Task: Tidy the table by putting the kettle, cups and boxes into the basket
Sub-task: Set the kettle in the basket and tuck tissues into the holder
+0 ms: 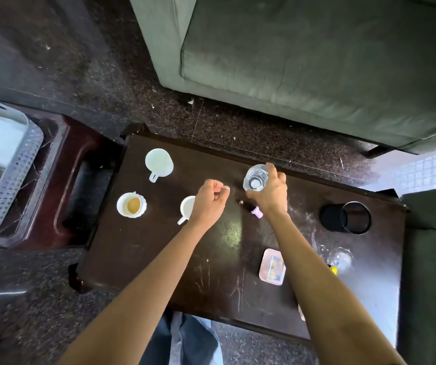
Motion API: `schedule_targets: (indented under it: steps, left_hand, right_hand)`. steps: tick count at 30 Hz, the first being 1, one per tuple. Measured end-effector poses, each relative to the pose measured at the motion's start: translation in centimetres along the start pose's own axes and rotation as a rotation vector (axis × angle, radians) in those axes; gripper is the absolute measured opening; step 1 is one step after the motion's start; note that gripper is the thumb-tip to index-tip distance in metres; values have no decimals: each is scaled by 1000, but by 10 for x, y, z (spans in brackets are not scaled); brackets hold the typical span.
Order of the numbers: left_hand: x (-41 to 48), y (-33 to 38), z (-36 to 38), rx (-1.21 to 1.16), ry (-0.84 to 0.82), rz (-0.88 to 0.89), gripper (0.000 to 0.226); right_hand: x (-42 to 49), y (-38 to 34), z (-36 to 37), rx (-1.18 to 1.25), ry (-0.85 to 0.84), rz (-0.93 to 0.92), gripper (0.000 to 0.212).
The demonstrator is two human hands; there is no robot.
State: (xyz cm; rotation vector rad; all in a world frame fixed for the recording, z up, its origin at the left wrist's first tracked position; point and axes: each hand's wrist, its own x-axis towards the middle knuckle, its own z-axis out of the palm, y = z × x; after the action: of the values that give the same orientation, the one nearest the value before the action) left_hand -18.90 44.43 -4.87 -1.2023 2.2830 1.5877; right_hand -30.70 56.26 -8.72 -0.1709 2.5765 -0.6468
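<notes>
My right hand [270, 192] grips a clear plastic bottle [256, 177] from the side, over the far middle of the dark wooden table [158, 259]. My left hand [210, 197] hovers with fingers curled and holds nothing, partly covering a white cup [187, 208]. A second white cup [158, 163] stands at the far left. A white cup with brown liquid [131, 205] sits near the left edge. A pink box [272, 267] lies to the right, beside my right forearm. The grey perforated basket [14, 180] stands at the far left on a reddish stand.
A black mesh holder [346, 218] lies on its side at the table's right. A small bottle with a purple cap [256, 212] lies under my right wrist. A clear glass [340, 259] stands near the right. A green sofa [317, 61] is beyond the table.
</notes>
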Motion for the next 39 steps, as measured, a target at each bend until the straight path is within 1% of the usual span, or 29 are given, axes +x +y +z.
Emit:
schedule_targets:
  steps: [4,9,12,14,16,17,18,20,22,25,28,32,35,39]
  left_hand:
    - [6,-1,-1,22,20,-2,28]
    - [4,-7,-3,38,45,-14,28]
    - [2,-9,-9,-4,40,-40,31]
    - [1,-9,-18,-54,31,-59,33]
    - [0,-8,-30,-95,35,-70,32]
    - [0,-8,-38,-116,44,-73,32]
    - [0,-9,-48,-134,59,-70,31]
    - [2,-12,-68,-157,94,-57,30]
    - [2,-20,-94,-187,143,-46,28]
    - [2,-35,-135,-195,256,-59,23]
    - [0,-56,-183,-335,382,-115,19]
    - [-3,-83,-247,-419,500,-121,12]
    - [-3,-103,-288,-459,574,-143,16]
    - [-4,-119,-333,-480,665,-153,20]
  right_hand:
    - [5,3,8,-23,-29,-21,95]
    - [6,3,11,-49,-19,-29,96]
    - [5,1,9,-141,-49,-29,98]
    - [2,-5,7,-237,-69,-9,103]
    - [-3,-15,6,-324,-14,-9,111]
    - [-8,-24,7,-329,46,-52,110]
    - [-13,-35,8,-307,116,-128,104]
    - [-25,-59,12,-231,220,-325,85]
    - [-40,-89,22,-144,233,-486,70]
    - [-56,-136,43,-35,150,-612,52]
    - [-70,-189,70,22,66,-722,42]
    - [-88,-261,102,29,-28,-807,41]
    - [-99,-311,126,-6,-85,-884,40]
    - [-112,-370,161,-97,-219,-954,42]
